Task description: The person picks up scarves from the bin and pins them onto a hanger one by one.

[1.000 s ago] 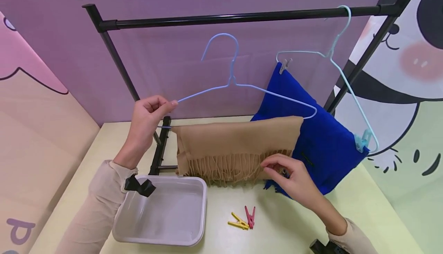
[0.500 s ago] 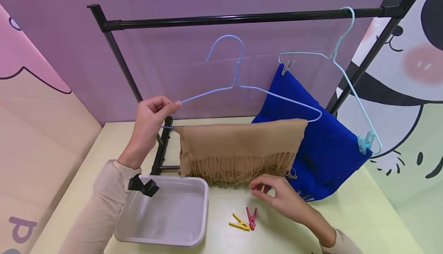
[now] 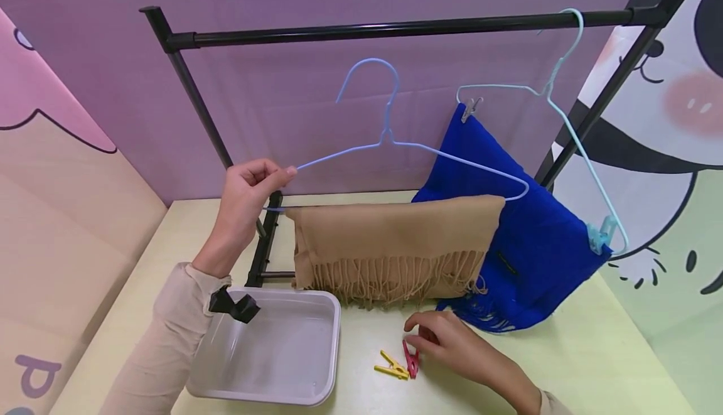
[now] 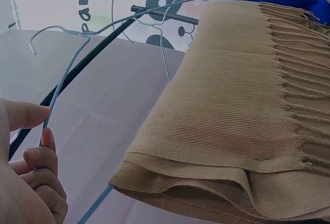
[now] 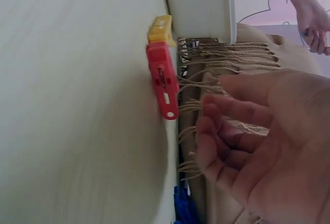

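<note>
My left hand (image 3: 245, 204) pinches the left arm of a blue wire hanger (image 3: 344, 149) between thumb and fingers, holding it up below the rack's bar. Folded over the hanger's lower wire is a tan fringed scarf (image 3: 390, 233), its fringe hanging down at the front. Low over the table, my right hand (image 3: 452, 343) has loosely bent fingers with a gap between thumb and forefinger. In the right wrist view that hand is apart from the red clothespin (image 5: 163, 79) and holds nothing. A yellow clothespin (image 3: 391, 368) lies against the red one.
A black rack (image 3: 361, 30) spans the back. On its right a light-blue hanger (image 3: 587, 157) carries a blue scarf (image 3: 508, 239), clipped with a grey clip (image 3: 468, 110) and a light-blue clothespin (image 3: 602, 235). A grey plastic basin (image 3: 265, 396) stands at the front left.
My right hand has moved down and left from the scarf's fringe to beside the red clothespin. The left hand keeps its pinch on the hanger, nearly still.
</note>
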The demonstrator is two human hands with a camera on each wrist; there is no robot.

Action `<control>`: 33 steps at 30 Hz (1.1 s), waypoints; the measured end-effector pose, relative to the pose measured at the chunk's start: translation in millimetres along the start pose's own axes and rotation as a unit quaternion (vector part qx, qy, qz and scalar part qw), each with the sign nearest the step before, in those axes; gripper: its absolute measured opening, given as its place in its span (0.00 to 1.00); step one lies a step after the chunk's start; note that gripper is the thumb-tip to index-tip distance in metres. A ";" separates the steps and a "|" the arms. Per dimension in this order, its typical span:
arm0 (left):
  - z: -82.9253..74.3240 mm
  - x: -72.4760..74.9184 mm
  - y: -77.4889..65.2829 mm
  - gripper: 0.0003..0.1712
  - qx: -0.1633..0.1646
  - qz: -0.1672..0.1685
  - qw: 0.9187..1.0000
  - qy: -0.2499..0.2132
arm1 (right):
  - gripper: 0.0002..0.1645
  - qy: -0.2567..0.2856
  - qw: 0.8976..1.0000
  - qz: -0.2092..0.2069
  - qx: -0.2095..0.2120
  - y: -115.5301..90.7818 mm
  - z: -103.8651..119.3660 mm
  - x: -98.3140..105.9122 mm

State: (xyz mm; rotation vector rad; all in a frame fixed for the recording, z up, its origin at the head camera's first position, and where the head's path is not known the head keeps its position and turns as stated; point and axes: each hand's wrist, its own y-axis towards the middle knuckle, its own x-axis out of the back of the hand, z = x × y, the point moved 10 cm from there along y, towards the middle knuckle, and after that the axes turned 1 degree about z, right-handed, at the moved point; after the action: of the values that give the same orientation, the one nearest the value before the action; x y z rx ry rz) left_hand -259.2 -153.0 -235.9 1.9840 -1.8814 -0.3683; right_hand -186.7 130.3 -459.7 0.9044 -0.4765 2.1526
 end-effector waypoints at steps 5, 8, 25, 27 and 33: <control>-0.8 -1.9 -0.4 0.13 -0.004 0.001 1.000 -0.005 | 0.07 -0.014 0.999 0.021 -0.030 -4.0 -9.0 -15.0; -1.6 -3.0 -1.5 0.13 -0.007 0.002 1.000 -0.006 | 0.07 -0.022 0.999 0.021 -0.030 -6.3 -11.1 -21.3; 0.2 -1.1 -11.7 0.12 -0.005 0.012 1.000 0.005 | 0.15 -0.019 0.997 -0.002 -0.075 -0.3 -21.8 -27.6; -0.2 -0.7 -11.7 0.12 -0.008 0.011 1.000 0.006 | 0.14 -0.017 0.998 -0.007 -0.067 -0.7 -20.5 -26.2; -2.7 -1.2 -12.0 0.11 -0.014 0.012 1.000 0.003 | 0.09 -0.022 0.998 -0.038 -0.038 -4.3 -14.6 -18.6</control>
State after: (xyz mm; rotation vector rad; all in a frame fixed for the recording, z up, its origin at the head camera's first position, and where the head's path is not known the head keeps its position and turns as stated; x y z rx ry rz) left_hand -247.4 -151.1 -238.9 1.9414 -1.8845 -0.3805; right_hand -181.2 132.3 -482.9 0.9140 -0.5331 2.0361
